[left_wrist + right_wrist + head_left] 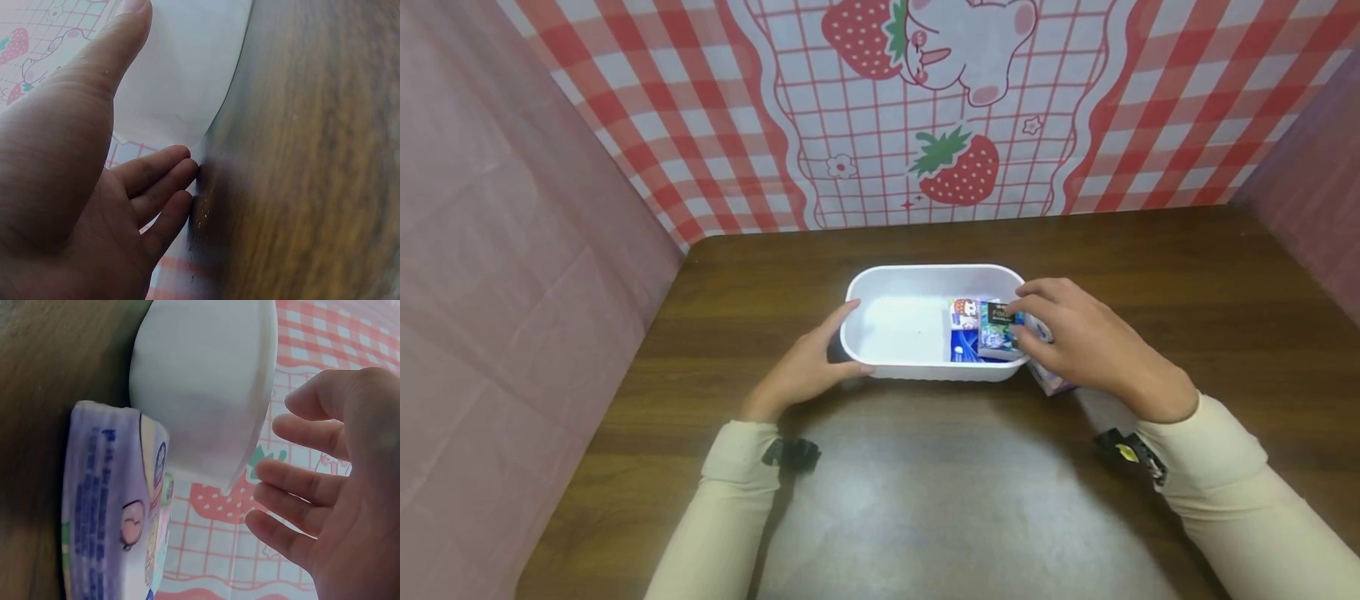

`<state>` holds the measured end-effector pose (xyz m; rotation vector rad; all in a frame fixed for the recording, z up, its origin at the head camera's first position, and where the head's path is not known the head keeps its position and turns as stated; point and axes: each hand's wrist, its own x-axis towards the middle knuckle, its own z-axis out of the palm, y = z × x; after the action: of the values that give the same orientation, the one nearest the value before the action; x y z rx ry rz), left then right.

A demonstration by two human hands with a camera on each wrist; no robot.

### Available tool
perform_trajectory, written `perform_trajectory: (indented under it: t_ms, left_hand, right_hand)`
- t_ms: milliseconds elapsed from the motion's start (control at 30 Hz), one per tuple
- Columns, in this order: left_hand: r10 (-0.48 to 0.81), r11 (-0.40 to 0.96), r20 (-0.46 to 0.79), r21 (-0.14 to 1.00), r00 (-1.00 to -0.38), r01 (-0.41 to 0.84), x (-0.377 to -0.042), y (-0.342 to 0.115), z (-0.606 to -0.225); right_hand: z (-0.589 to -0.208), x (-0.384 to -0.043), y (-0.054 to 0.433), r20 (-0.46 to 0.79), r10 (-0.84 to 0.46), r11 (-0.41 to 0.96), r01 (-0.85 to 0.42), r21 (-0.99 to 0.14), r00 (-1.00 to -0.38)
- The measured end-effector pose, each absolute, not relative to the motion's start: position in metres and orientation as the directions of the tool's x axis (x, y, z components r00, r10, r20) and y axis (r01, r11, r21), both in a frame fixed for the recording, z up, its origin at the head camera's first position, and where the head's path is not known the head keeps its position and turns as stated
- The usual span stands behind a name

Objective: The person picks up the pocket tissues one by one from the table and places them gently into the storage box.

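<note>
A white plastic bin [898, 371] stands on the table. My left hand [805, 362] holds its left end, thumb at the front rim and fingers round the left side. In the left wrist view the thumb lies along the bin wall [181, 69]. Three small packs lie in the bin's right part: a floral blue one [996, 340] with a black label, a dark blue one [964, 347], and a white cartoon one [964, 310]. Over the bin's right end hovers my right hand [1078, 337], fingers loosely bent and holding nothing. Beneath it, a purple printed packet [100, 506] stands beside the bin.
The brown wooden table [940, 483] reflects light in front of the bin. A red checked cloth with strawberries [958, 171] hangs behind. Pinkish cloth walls [527, 275] close off both sides. Each wrist carries a small black camera mount [793, 454].
</note>
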<state>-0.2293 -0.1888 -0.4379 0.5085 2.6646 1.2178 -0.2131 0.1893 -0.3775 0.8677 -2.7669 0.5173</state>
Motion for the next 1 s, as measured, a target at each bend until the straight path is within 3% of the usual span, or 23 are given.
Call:
perform_trajectory:
  t_ms: [667, 1000]
  left_hand:
    - [0.357, 0.628, -0.023, 0.746, -0.934, 0.222, -0.229, -0.187, -0.436]
    - [0.36, 0.626, -0.025, 0.747, -0.933, 0.221, -0.229, -0.187, -0.438]
  right_hand:
    - [-0.385, -0.197, 0.215, 0.282, -0.469, 0.798, -0.538, -0.271, -0.837]
    - [-0.389, -0.188, 0.223, 0.204, -0.429, 0.832, -0.473, -0.289, -0.88]
